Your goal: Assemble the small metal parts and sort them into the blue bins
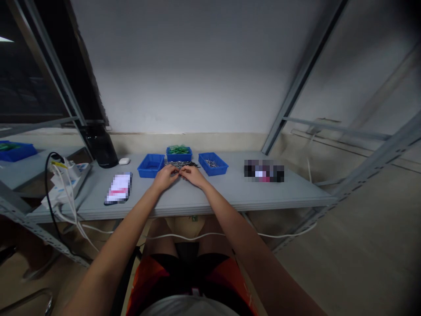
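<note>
My left hand (166, 176) and my right hand (193, 175) meet over the shelf, fingertips close together. Both are closed in a pinch; whatever is between the fingers is too small to name. Just behind them lies a loose pile of thin, dark and silvery pieces (180, 164), partly hidden by my fingers. A blue tray (145, 171) stands left of my left hand. To the right of my right hand is another blue tray (219, 170), holding thin silvery pieces (211, 163). Beyond the pile, a third blue tray (179, 157) holds green pieces (178, 149).
A phone (119, 188), a white earbud case (124, 161), a black bottle (101, 147) and a power strip (74, 182) with cables are at left. A blurred dark object (264, 171) lies at right. Metal posts frame the grey shelf (230, 193); a white cable (194, 238) hangs below.
</note>
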Available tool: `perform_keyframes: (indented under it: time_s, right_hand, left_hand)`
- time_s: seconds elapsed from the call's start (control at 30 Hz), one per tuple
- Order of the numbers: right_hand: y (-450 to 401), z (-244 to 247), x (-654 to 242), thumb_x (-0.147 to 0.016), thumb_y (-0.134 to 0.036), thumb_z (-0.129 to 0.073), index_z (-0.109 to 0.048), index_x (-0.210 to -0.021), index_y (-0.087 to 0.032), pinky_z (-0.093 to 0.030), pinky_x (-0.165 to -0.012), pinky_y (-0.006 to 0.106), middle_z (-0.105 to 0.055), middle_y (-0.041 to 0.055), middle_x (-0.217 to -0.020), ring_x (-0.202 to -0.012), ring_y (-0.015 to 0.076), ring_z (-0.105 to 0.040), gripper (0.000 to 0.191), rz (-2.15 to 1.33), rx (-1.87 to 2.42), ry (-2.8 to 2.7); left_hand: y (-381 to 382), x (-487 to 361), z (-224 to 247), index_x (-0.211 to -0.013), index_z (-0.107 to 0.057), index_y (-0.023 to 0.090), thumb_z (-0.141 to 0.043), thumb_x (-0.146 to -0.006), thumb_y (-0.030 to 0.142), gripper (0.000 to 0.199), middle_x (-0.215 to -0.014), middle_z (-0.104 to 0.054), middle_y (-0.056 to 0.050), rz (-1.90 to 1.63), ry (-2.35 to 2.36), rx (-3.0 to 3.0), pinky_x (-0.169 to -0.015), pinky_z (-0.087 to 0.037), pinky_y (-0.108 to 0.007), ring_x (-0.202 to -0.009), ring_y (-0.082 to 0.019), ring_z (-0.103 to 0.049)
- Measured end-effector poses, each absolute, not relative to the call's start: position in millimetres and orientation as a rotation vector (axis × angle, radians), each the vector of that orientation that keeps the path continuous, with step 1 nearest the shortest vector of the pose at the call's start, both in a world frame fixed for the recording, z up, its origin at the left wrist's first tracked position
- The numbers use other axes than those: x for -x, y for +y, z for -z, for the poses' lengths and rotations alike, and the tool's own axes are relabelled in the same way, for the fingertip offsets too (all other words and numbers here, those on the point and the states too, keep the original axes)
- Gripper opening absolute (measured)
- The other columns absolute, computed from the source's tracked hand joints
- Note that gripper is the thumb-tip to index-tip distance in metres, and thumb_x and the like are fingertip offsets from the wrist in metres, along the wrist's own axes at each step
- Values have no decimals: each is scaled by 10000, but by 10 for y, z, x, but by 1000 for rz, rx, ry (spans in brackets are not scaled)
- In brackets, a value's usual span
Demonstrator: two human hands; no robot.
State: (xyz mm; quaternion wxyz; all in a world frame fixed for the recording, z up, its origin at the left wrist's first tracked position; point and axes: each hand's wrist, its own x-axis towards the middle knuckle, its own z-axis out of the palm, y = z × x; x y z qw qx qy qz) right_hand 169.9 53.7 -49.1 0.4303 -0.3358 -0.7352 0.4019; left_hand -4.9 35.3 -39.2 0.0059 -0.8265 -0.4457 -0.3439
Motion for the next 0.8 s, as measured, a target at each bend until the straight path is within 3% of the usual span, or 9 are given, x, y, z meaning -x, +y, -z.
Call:
perform_keyframes:
  time_s: [0.27,0.5,0.8]
  right_hand:
    - [569,518,-1710,-792,-357,-569,-598,-756,-170,-403,-578,234,-559,-17,-623,-594,112,-514,193,-1078,854,-1794]
    - [545,506,-1693,-750,-383,-640,-611,-888,-174,-462,-699,260,-638,15,-811,-714,126,-576,252,-857,825,-1772]
    - [570,507,-1707,-790,-307,-576,-605,-789,-171,-450,-701,262,-644,16,-786,-699,126,-557,139,-705,894,-1811]
  left_hand:
    - [342,54,366,-950,-676,187,-555,-877,282,170,-904,-639,-61,1017,-1371,2603,-801,-489,-303,-882,-192,-600]
    - [333,48,371,-898,-668,173,-547,-860,236,141,-900,-641,-71,919,-1391,2645,-785,-487,-294,-854,-188,-596]
    - [333,41,369,-947,-666,170,-543,-855,238,167,-923,-652,-73,967,-1391,2682,-792,-481,-307,-865,-198,-600]
